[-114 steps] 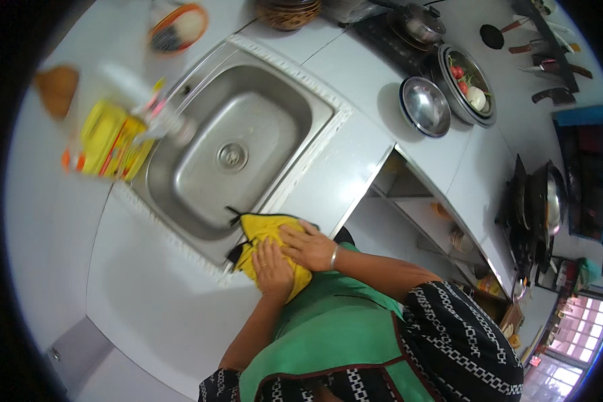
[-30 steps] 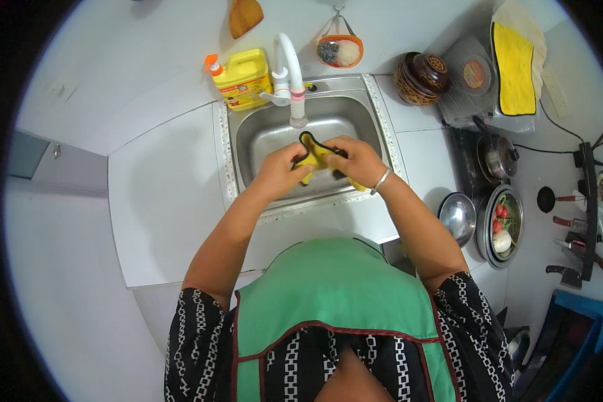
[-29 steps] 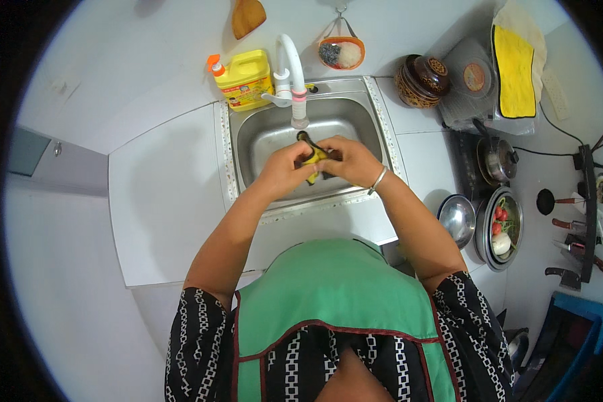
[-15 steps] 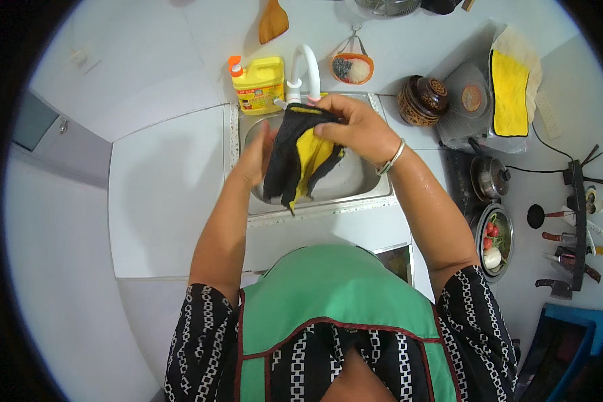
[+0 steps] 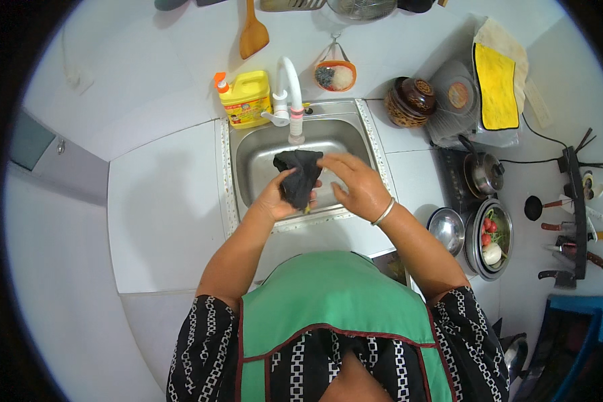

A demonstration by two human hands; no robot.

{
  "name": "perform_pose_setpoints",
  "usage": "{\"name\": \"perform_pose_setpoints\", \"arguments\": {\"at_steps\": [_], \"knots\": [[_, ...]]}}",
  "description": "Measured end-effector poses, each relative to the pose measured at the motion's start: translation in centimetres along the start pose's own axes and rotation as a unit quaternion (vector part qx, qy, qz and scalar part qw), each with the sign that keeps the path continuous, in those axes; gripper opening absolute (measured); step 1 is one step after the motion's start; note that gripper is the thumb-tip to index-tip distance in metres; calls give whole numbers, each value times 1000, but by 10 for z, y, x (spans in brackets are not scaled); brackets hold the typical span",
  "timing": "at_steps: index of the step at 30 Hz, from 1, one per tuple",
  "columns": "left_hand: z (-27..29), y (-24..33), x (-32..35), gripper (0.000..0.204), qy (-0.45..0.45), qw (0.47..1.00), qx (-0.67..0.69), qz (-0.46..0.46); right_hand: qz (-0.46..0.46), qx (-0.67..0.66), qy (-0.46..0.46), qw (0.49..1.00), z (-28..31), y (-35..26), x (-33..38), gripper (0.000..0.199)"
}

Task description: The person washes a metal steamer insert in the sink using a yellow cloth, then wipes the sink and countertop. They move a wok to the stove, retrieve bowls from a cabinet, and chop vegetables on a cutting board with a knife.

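Observation:
A folded black cloth with a bit of yellow at its lower tip hangs over the sink. My left hand grips it from the left and below, with fingertips showing on its far side. Close to the cloth's right edge is my right hand, its fingers stretched and thumb apart, slightly blurred; whether its fingertips touch the cloth is hard to make out. Beneath both hands lies the steel sink. The white faucet rises behind it, its spout ending just beyond the cloth.
A yellow pump bottle stands behind the sink's left corner. To the right are a brown patterned pot, a steel bowl and a basin of vegetables. A yellow cloth hangs farther right, above a knife rack.
The cloth has gone from spread open, yellow side showing, to folded with black outside, and moved nearer me. My right hand has let go of it; my left now grips it.

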State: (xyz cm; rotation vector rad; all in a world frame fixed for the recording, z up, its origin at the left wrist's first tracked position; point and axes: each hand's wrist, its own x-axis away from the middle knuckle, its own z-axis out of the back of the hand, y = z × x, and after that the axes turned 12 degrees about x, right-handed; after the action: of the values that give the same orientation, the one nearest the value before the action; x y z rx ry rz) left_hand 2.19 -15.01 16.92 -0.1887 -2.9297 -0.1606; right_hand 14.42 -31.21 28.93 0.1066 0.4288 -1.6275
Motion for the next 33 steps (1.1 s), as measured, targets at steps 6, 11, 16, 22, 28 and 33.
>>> {"name": "perform_pose_setpoints", "arguments": {"at_steps": [6, 11, 16, 22, 28, 33], "knots": [[-59, 3, -4, 41, 51, 890, -425, 156, 156, 209, 20, 965, -3, 11, -3, 47], [-84, 18, -19, 46, 57, 828, -549, 99, 100, 252, 23, 962, -15, 21, -4, 24], [-86, 10, -21, 52, 78, 709, -700, 25, 89, 279, 10, 956, -20, 27, -8, 30], [-75, -11, -55, 41, 127, 266, -927, -232, -134, 48, -271, 952, -25, 61, -34, 50], [-87, 0, -54, 32, 219, 563, -742, -290, -236, -298, -149, 913, 4, 80, -40, 65], [-90, 25, -32, 39, 75, 993, -87, 29, 111, 253, 110, 955, 52, 55, -2, 53]]}}
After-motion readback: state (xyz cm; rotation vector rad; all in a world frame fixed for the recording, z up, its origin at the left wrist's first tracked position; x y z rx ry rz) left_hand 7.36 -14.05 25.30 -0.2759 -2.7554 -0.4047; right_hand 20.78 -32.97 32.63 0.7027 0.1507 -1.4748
